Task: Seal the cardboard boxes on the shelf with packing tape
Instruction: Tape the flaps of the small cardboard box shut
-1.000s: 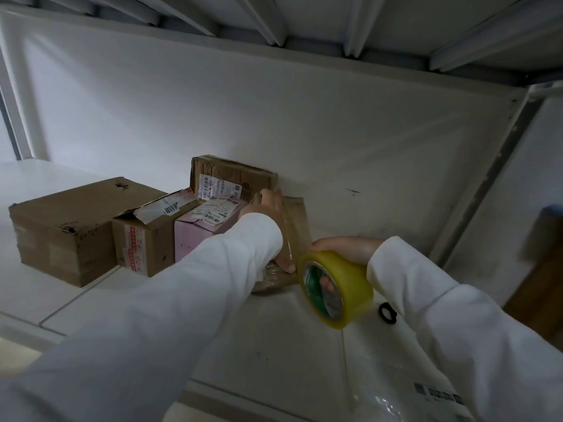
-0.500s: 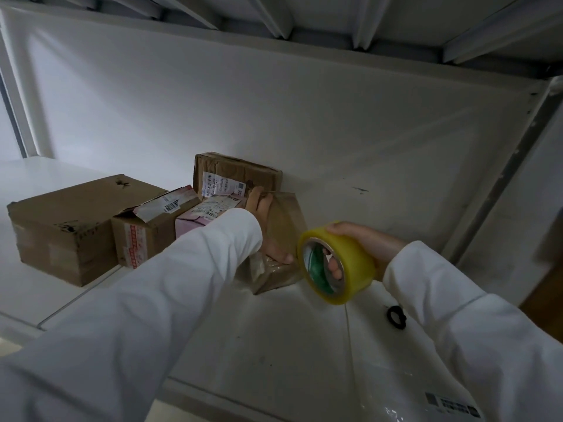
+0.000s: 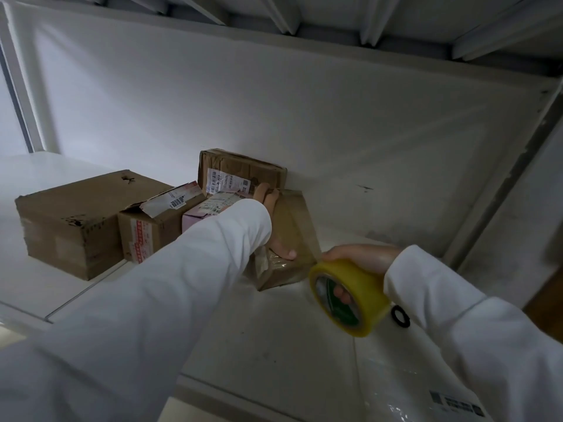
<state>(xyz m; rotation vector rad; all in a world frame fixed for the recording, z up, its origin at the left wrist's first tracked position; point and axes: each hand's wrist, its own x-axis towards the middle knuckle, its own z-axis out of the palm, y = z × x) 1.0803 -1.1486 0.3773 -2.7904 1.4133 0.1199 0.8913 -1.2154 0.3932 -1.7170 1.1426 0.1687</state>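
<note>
On the white shelf [image 3: 274, 345], left hand [image 3: 275, 220] grips a small brown cardboard box [image 3: 292, 239]; right hand [image 3: 362, 257] grips a yellow tape roll [image 3: 350, 296], mid-strip. Next likely: tear and press down.

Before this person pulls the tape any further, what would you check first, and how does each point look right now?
1. Small brown cardboard box held steady: ok, the left hand grips it, thumb on its front.
2. Yellow roll of packing tape held firmly: ok, the right hand grips it, a finger through the core.
3. Tape strip joined to the box: ok, a clear strip runs from box to roll.
4. Strip flat, no creases: cannot tell.
5. Box flaps closed: cannot tell.
6. Black ring on the white shelf out of the roll's way: not ok, it lies beside the roll.
</note>
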